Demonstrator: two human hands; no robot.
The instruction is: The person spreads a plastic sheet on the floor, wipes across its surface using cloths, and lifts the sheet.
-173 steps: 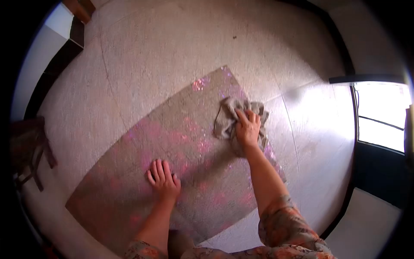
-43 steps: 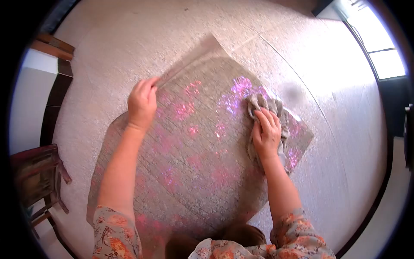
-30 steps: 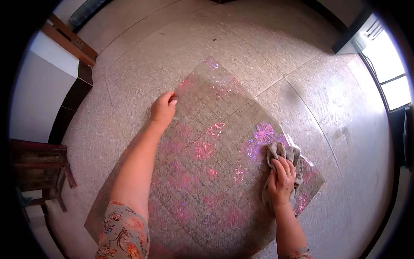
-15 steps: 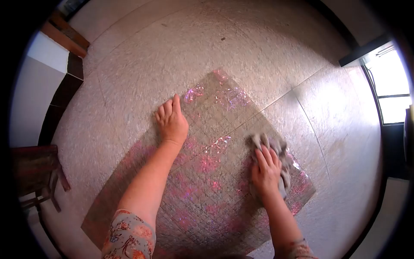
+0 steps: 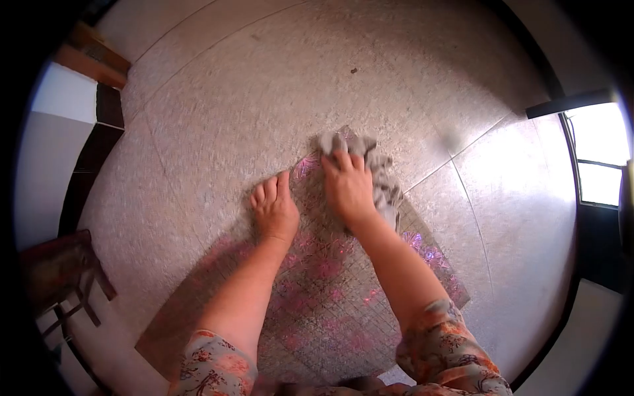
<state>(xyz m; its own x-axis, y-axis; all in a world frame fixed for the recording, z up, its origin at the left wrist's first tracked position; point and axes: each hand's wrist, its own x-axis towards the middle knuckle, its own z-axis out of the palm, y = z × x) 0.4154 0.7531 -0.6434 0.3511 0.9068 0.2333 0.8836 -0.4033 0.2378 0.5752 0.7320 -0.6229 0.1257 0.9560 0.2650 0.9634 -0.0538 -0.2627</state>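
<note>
A see-through plastic sheet [image 5: 317, 303] with a grid pattern and shiny pink and purple flowers lies flat on the floor. My left hand [image 5: 275, 210] presses down on its far left edge, palm down, fingers stretched forward, holding nothing. Close to the sheet's far corner, my right hand [image 5: 349, 188] grips a crumpled grey cloth [image 5: 362, 144] and pushes it against the surface. The cloth covers most of that corner, and part of it trails along the right side of the hand.
Pale, textured floor [image 5: 218, 132] with thin joint lines surrounds the sheet. A small dark speck [image 5: 354, 70] lies on it farther out. At the left stands a dark wooden stool [image 5: 63, 270]. A bright window [image 5: 601, 152] on the right throws glare onto the floor.
My right hand has moved the cloth from the sheet's right side up and left to the far corner, beside my left hand. My left hand stays on the sheet's edge.
</note>
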